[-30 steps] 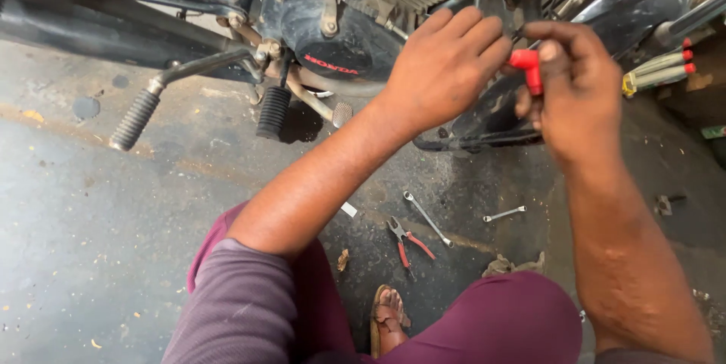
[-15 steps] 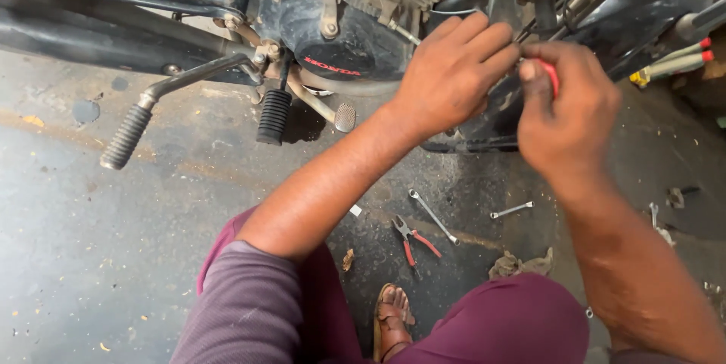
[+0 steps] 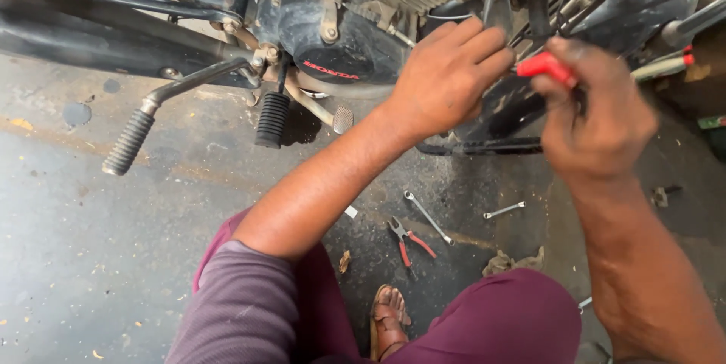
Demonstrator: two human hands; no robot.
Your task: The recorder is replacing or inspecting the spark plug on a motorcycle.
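The red-handled tool (image 3: 546,66) is gripped in the closed right hand (image 3: 597,118), up against the motorcycle engine (image 3: 340,35). The left hand (image 3: 446,80) is pressed, fingers together, on the frame alongside. The tool is best kept steady and square, braced by that hand. Its handle is bright red; the tip is hidden.

Only one thing counted as a label here — a small strip of red lettering (image 3: 332,73) sat across the rounded black metal engine side cover (image 3: 336,42), upper middle of the view, just above the footpeg. No packages, signs or screens showed anywhere else.
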